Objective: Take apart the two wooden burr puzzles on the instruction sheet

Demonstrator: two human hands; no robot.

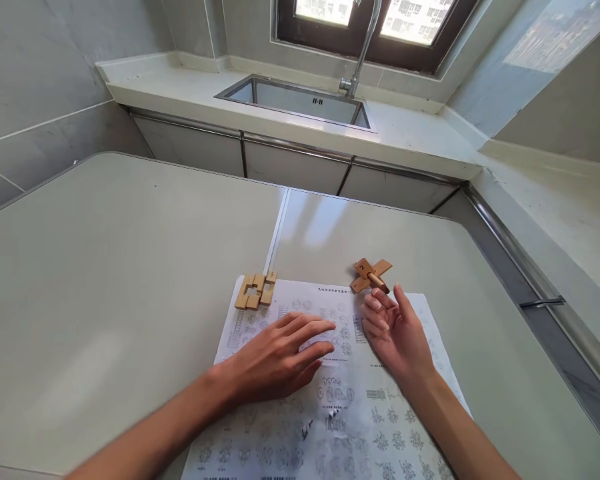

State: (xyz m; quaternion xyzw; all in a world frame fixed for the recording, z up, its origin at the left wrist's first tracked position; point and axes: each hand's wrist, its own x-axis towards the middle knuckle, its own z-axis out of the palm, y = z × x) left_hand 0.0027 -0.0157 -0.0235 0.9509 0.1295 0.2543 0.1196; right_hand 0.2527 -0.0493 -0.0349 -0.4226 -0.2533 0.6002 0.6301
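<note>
My left hand rests over the printed instruction sheet, its fingers stretched to the right and slightly apart, holding nothing. My right hand lies palm turned up at the sheet's right part, fingers loosely curled and thumb apart. Just beyond its fingertips are crossed wooden puzzle pieces, reddish brown, one marked with a 2; I cannot tell whether the fingers touch them. Lighter wooden puzzle pieces, fitted together around a square gap, sit on the sheet's upper left corner.
The pale table has a seam running away from me. Past its far edge is a counter with a sink and a tall faucet under a window. Another counter runs along the right.
</note>
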